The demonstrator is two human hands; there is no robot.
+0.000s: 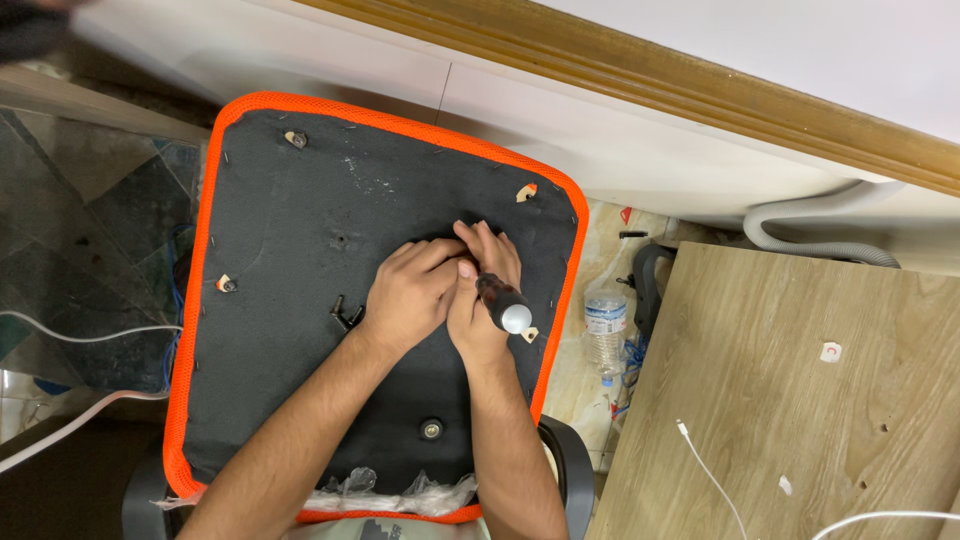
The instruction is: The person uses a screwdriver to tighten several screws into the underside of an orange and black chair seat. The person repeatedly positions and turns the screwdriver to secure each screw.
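A screwdriver (pixel 503 304) with a dark handle and rounded silver cap stands on the seat underside (pixel 300 230), black fuzzy fabric edged in orange mesh. The right hand (pixel 482 290) grips it; the left hand (pixel 410 293) clasps over, hiding the tip.

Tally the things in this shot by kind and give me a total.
Hands: 2, left hand and right hand
Screwdriver: 1
Upturned seat pad: 1
Water bottle: 1
Wooden board: 1
Grey hose: 1
Total: 7
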